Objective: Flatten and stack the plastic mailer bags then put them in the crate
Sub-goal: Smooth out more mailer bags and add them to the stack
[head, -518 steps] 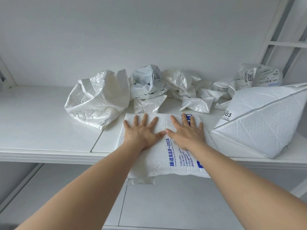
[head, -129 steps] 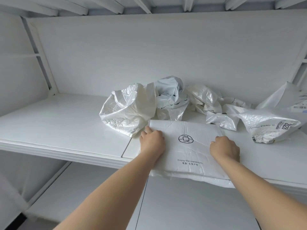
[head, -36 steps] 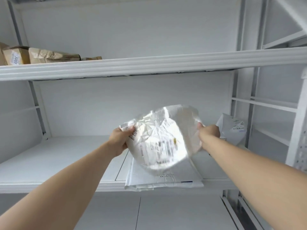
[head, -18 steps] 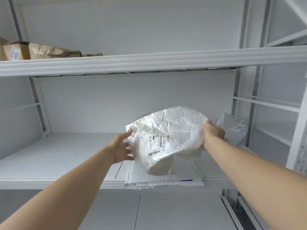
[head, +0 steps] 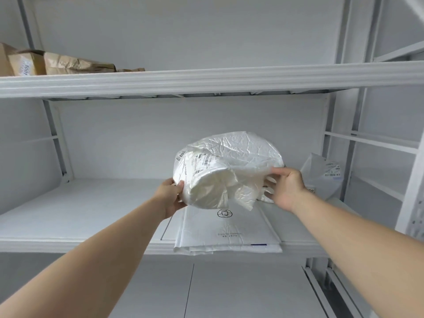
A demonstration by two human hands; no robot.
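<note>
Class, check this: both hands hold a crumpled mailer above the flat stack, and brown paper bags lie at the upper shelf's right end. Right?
No: the head view shows the brown paper bags at the left end of the upper shelf. The rest stands.

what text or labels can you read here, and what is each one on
"Enjoy the outdoors": faint, under a round logo on the top mailer of the flat stack; the small line below it is unreadable.
Shipping label on the crumpled mailer: barcodes and print, too blurred to read.
White label on the brown paper parcel, upper shelf: digits, perhaps "1001", not certain.
Barcode label on the mailer at the right: too small to read.
</note>
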